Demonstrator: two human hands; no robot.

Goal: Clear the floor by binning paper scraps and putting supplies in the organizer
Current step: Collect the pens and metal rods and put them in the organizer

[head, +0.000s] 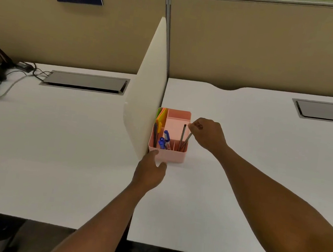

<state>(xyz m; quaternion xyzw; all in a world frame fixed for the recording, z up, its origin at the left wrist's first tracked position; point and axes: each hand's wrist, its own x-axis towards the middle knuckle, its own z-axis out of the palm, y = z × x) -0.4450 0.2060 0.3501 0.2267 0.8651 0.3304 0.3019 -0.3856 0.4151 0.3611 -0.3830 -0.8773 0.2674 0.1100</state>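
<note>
Right hand (pixel 208 135) pinching tilted pencil (pixel 187 140), tip down in organizer (pixel 169 155).

At frame centre, my pink organizer (pixel 166 155) stands upright, holding blue markers (pixel 166 136), grey pencils (pixel 182 136) and coloured notes (pixel 161 115).

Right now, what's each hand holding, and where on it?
The right hand pinches the top end of a grey pencil standing in the pink organizer. The left hand holds nothing; its fingers touch the organizer's front corner.

left hand (pixel 150 171) open, fingers extended; right hand (pixel 207 135) curled, pinching.
</note>
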